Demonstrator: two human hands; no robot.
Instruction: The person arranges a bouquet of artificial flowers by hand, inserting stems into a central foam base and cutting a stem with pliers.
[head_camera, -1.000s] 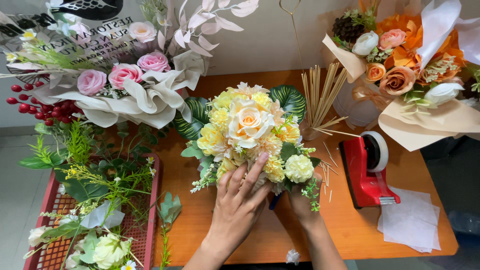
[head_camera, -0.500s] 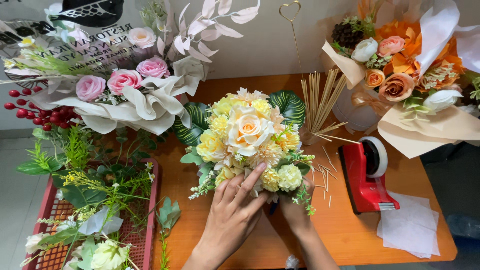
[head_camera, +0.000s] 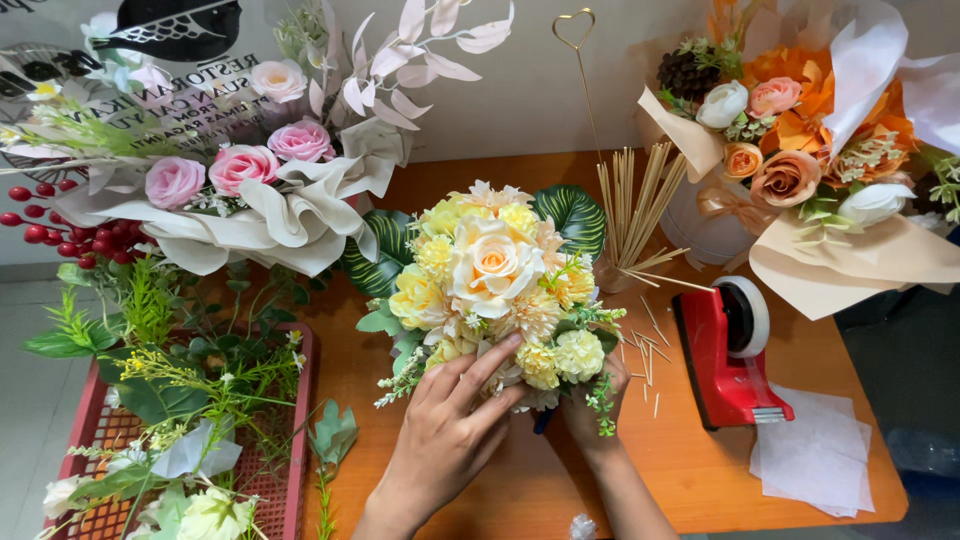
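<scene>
Since the earlier frames the yellow bouquet (head_camera: 497, 285) has been drifting slightly toward the middle of the desk (head_camera: 700, 470), and the left hand (head_camera: 447, 432) has been sliding its fingers higher along the blooms.

The bouquet is standing just beyond both hands, near the desk's front edge, its flower heads facing up at the camera and its stem axis running down and back toward the person. The left hand is lying open, fingers spread flat against the lower blossoms, touching rather than clasping. The right hand (head_camera: 590, 400) is sitting mostly under the flowers, apparently curling around the stems, though whether it is gripping them I cannot tell. Both hands are equally close; the right is lower, at the stems.

Counting: one yellow bouquet in hand, one pink bouquet (head_camera: 240, 190) at the back left corner, one orange bouquet (head_camera: 800, 150) at the back right corner, one red tape dispenser (head_camera: 730, 360) near the right edge, one cup of wooden sticks (head_camera: 630, 215) behind, one red basket (head_camera: 290, 470) of greenery off the left edge.
</scene>
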